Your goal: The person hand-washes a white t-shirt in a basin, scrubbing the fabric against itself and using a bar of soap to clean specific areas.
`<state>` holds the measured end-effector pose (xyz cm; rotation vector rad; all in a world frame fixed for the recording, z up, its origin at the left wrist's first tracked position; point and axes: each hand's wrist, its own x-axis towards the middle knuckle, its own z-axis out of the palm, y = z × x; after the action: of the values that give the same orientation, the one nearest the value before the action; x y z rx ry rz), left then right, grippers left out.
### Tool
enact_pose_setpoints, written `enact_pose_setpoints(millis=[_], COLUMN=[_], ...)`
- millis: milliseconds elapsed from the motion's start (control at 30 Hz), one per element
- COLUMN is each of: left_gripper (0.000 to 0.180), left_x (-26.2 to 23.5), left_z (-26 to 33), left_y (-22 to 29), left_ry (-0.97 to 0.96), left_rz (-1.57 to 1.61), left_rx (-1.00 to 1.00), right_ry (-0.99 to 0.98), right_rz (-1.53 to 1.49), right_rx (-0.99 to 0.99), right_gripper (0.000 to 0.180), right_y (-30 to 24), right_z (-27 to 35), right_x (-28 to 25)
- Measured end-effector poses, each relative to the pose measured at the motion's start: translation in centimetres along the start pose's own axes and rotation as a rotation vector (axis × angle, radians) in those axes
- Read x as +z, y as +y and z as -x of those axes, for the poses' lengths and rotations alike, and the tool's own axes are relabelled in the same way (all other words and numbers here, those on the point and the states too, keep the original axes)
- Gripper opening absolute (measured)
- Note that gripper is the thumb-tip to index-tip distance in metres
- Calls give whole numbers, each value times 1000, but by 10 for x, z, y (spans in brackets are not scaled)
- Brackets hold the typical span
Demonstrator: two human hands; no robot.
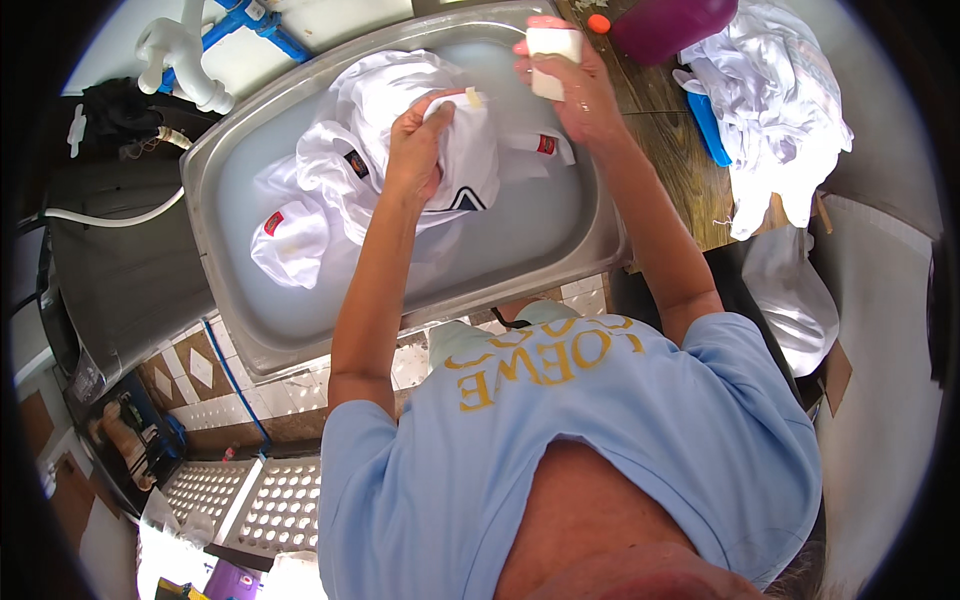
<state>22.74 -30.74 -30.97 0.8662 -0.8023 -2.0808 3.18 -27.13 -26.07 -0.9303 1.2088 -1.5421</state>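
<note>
A steel sink [250,345] holds cloudy water and a soaked white garment [350,130] with small dark and red patches. My left hand [415,150] grips a bunched part of that garment, lifted above the water. Over the sink's far right side, my right hand [575,85] holds a white bar of soap [552,48], a short way right of the bunched cloth.
A heap of white clothes [775,100] lies on the wooden counter [675,160] to the right, by a magenta jug [665,25] and an orange cap [598,22]. White and blue pipes [200,45] stand behind the sink. A white hose [110,220] runs at left. Perforated white crates [250,505] sit below.
</note>
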Motion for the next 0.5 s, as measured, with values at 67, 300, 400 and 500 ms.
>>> enact_pose_setpoints(millis=[67,300,400,500], left_gripper=[24,34,34,34], left_x=[6,-21,-36,-52], left_z=[-29,-74,-83,-89], left_y=[-19,-68,-76,-78], left_ry=[30,283,140,97], left_rz=[-128,-289,-261,-328], left_rx=[50,17,73,106], right_ry=[-41,92,100,68], right_rz=[364,900,770,963], right_rx=[-143,-164,-25,-216], right_gripper=[35,32,37,40], right_y=[27,129,148,147], right_z=[-8,-19,-17,-18], right_x=[31,34,37,38])
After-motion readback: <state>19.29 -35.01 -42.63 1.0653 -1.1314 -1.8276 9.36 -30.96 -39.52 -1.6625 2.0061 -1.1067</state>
